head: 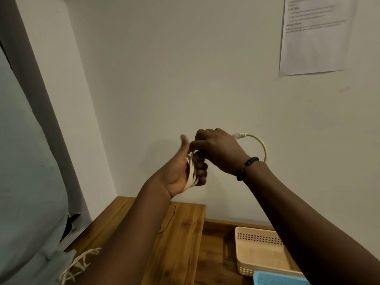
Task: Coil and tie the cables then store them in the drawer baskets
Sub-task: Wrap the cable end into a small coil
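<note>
A white cable (264,148) is wound in several turns around my left hand (178,171), which I hold up in front of the wall, palm toward me, thumb up. My right hand (218,151) pinches the cable just above the coil. The free end arcs out behind my right wrist and ends in a clear plug (238,136). A cream perforated basket (261,248) sits in the open drawer at the lower right, with nothing visible inside it.
A blue basket (273,279) peeks in below the cream one. A wooden top (181,233) lies under my arms. White fringed cloth (80,264) lies at the lower left. A printed sheet (314,36) hangs on the wall.
</note>
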